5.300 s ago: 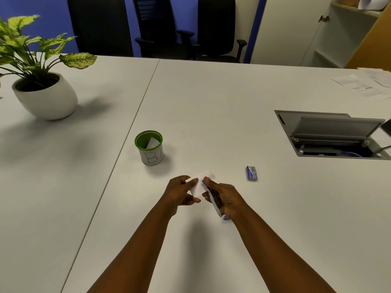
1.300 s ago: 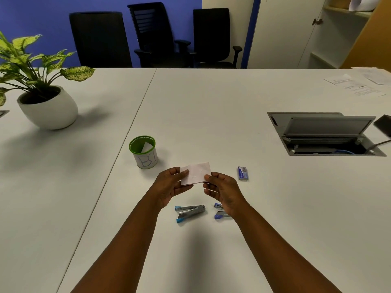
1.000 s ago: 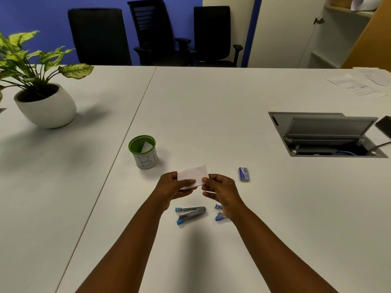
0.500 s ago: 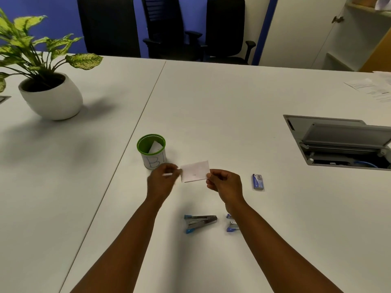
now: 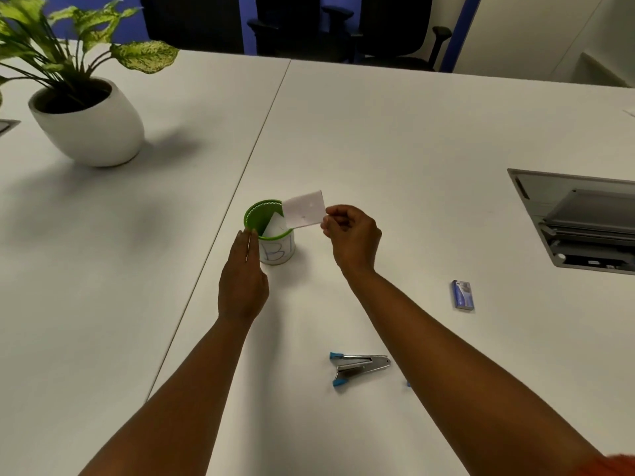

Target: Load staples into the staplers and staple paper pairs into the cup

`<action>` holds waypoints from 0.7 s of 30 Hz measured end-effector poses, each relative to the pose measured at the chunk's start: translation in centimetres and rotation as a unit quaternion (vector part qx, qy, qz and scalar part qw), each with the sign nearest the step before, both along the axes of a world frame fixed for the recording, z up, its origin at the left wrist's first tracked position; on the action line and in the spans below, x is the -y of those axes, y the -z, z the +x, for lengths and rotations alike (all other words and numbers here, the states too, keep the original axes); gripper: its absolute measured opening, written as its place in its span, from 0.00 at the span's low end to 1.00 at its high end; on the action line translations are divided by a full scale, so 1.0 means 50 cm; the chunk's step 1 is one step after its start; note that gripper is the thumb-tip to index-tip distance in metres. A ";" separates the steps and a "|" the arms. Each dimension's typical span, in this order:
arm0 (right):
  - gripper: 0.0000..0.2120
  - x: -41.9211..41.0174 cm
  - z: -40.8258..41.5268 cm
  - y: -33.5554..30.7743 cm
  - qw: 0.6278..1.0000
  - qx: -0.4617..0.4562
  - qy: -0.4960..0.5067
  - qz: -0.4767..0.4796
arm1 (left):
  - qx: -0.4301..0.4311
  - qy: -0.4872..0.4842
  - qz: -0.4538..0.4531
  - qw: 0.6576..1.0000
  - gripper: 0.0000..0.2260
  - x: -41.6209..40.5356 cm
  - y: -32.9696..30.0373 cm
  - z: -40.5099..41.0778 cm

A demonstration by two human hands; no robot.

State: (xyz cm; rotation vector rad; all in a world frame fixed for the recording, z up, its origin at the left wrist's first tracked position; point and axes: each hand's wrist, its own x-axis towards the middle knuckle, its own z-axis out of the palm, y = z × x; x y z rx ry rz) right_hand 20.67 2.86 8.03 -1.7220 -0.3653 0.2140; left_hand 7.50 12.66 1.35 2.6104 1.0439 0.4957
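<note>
While one cup (image 5: pixel 274 235) stands, one stapler (image 5: pixel 357 366)

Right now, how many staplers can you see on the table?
1 in full: a stapler lies near the front, left of the right arm. A blue tip peeks out beside that arm, so a second stapler may be hidden under it.

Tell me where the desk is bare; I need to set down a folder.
Bare: between the white plant pot and green-rimmed cup, and between that cup and grey floor box. Crowded: near the silver stapler.
</note>
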 end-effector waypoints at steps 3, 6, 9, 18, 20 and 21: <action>0.05 -0.042 -0.003 0.008 0.998 0.053 -0.014 -0.033 | 0.000 0.007 0.021 1.000 0.30 -0.009 0.007 0.001; 0.05 -0.070 -0.008 0.022 0.991 0.103 -0.032 -0.075 | -0.001 0.010 0.033 0.999 0.30 -0.013 0.009 -0.001; 0.06 -0.088 -0.011 0.039 0.986 0.116 -0.054 -0.109 | 0.001 0.012 0.048 0.999 0.29 -0.013 0.013 -0.001; 0.10 -0.108 -0.016 0.057 0.967 0.125 -0.129 -0.182 | 0.003 0.010 0.048 0.999 0.29 -0.021 0.018 -0.005; 0.10 -0.101 -0.019 0.057 0.967 0.121 -0.131 -0.180 | 0.006 0.014 0.050 0.999 0.30 -0.021 0.019 -0.007; 0.10 -0.096 -0.019 0.062 0.968 0.125 -0.129 -0.175 | 0.008 0.017 0.054 0.998 0.30 -0.025 0.026 -0.009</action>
